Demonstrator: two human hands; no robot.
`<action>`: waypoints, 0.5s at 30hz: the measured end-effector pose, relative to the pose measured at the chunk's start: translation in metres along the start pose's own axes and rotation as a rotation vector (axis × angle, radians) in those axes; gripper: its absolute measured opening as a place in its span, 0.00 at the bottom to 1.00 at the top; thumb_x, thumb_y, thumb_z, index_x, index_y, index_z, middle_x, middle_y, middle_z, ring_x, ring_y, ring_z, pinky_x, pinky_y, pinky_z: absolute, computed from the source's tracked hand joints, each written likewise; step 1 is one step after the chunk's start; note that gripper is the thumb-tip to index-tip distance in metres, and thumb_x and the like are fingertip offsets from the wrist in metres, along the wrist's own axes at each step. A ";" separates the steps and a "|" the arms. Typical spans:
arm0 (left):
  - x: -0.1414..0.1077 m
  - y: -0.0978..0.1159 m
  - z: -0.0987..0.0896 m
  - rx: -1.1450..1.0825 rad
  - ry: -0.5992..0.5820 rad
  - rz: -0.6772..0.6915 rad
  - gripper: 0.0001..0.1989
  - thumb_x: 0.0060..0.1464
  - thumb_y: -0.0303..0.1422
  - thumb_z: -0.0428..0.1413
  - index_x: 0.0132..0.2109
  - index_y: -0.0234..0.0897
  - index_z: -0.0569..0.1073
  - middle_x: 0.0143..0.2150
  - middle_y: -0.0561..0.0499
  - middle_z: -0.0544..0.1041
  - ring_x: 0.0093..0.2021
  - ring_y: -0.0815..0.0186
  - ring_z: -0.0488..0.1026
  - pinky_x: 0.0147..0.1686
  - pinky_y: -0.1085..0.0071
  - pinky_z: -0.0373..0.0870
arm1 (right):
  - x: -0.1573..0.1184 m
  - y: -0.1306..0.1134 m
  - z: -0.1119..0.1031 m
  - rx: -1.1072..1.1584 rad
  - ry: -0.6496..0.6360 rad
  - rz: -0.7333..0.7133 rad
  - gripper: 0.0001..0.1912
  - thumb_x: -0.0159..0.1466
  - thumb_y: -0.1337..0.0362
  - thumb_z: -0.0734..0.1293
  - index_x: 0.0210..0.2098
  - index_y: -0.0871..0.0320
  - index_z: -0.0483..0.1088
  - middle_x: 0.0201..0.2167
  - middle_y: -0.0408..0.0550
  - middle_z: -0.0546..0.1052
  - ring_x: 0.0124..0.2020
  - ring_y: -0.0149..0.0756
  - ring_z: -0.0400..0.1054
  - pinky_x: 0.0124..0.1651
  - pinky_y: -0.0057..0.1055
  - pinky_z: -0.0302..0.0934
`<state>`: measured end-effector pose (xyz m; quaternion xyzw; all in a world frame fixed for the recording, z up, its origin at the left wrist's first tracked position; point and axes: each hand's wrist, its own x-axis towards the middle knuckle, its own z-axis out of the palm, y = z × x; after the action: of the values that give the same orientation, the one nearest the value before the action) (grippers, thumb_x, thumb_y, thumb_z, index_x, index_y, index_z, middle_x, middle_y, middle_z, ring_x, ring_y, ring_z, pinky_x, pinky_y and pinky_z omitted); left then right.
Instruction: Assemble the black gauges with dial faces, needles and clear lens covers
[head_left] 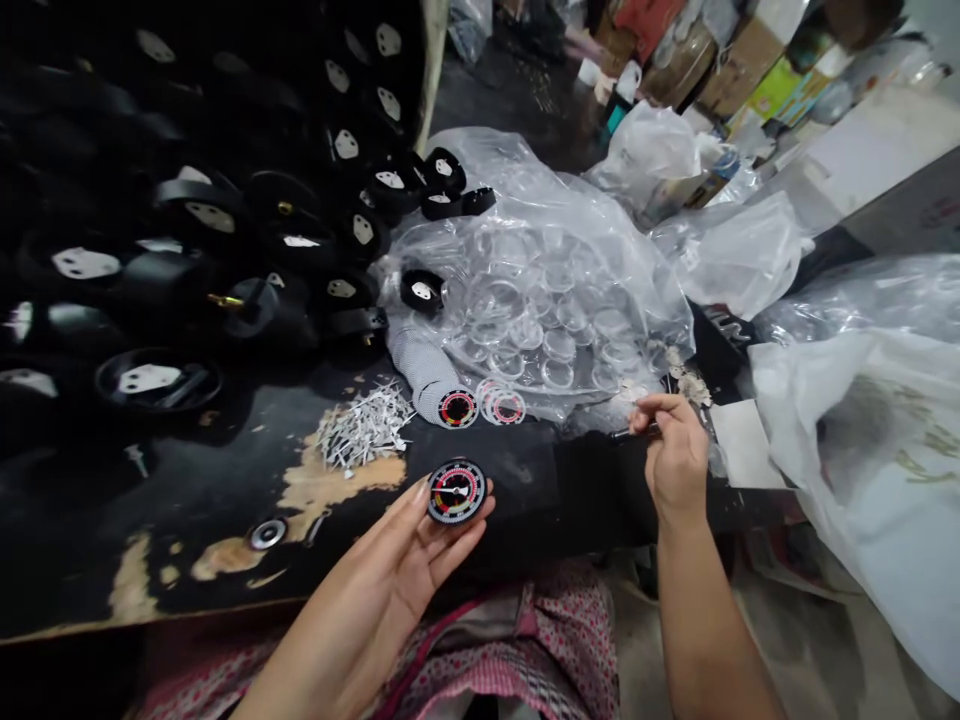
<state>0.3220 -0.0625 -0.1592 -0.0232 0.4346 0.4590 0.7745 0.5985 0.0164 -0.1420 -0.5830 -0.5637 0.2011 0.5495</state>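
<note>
Over the black surface I see one gauge, gripped at its rim by the left hand, whose thumb and fingers curl partway open around it. It is round, dial tilted up toward me; its one white needle lies crosswise, tip to the left. The right hand is closed, pinching one thin dark rod pointing left. Beyond the gauge lie one stack of dials and one heap of pins, too tangled to count.
</note>
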 end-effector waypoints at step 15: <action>-0.008 0.000 -0.003 0.228 0.020 0.275 0.20 0.52 0.41 0.67 0.53 0.50 0.80 0.61 0.51 0.77 0.66 0.53 0.67 0.59 0.65 0.71 | -0.057 -0.092 0.099 -0.564 -0.795 -0.546 0.08 0.68 0.68 0.62 0.34 0.59 0.71 0.32 0.49 0.77 0.36 0.40 0.67 0.42 0.38 0.52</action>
<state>0.3184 -0.0692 -0.1558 0.1197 0.4905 0.5082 0.6977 0.4576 -0.0147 -0.1151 -0.4195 -0.8900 0.0972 0.1497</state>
